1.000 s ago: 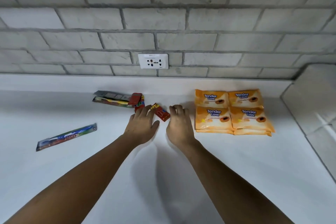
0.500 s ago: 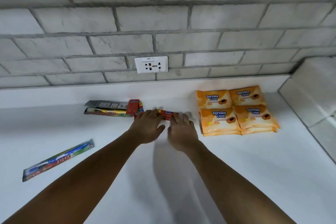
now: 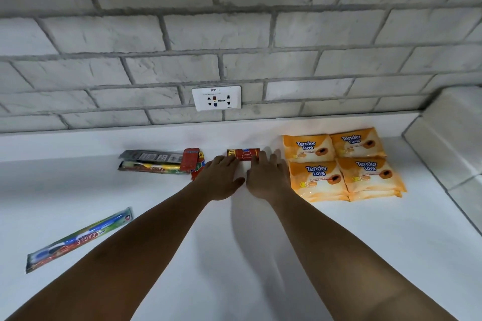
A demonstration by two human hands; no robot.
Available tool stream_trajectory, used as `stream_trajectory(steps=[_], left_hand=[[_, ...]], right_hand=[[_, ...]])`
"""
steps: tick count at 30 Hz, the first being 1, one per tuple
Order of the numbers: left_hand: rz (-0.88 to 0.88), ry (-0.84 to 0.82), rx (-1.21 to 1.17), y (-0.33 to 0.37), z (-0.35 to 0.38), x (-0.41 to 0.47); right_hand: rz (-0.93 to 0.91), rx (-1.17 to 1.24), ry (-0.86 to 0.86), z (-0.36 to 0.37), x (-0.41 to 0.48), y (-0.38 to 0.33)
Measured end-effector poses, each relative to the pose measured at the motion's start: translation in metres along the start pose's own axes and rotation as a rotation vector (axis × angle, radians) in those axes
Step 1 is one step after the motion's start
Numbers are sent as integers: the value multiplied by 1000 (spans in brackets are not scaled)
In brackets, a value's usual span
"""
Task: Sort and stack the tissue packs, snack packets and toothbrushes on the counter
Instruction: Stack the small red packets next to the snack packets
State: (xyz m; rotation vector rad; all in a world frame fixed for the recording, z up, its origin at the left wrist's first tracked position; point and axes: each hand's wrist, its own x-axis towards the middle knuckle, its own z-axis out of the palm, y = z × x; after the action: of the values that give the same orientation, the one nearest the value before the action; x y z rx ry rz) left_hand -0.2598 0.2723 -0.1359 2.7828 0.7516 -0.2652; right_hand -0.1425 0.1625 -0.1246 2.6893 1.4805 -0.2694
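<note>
A red snack packet lies flat near the back of the white counter. My left hand and my right hand rest palm down with their fingertips on its near edge. Two more red snack packets lie to the left, overlapping the ends of two packaged toothbrushes. A third toothbrush in a blue and green wrapper lies apart at the front left. Orange tissue packs sit stacked in a two-by-two block to the right.
A grey brick wall with a white power socket backs the counter. A tiled ledge closes off the right end. A low white upstand runs along the wall.
Both hands have slid the red snack packet away from me toward the wall and turned it from slanted to square with the counter's back edge.
</note>
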Motion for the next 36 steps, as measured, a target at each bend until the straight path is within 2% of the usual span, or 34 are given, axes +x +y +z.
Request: stream_trajectory(steps=[13,15,17,20,25,29,36], left_hand=[[-56,-32,59,-1,-11,9],[-50,16,53,-1,-10,6],[-66,142,61,-5,-12,0],[-192,324,76,-16,-19,-10],[-437,294,78,-41,-21,-27],[-427,310,-55,-50,-20,-35],[-359,493,-181,-46,-29,-43]], right_hand=[[5,-20,16,1,17,8],[10,13,46,1,15,6],[-2,83,89,3,11,-1],[-35,216,142,14,6,-16],[-109,195,120,32,-6,-37],[-134,211,130,38,-10,-37],[-130,317,117,30,-12,-33]])
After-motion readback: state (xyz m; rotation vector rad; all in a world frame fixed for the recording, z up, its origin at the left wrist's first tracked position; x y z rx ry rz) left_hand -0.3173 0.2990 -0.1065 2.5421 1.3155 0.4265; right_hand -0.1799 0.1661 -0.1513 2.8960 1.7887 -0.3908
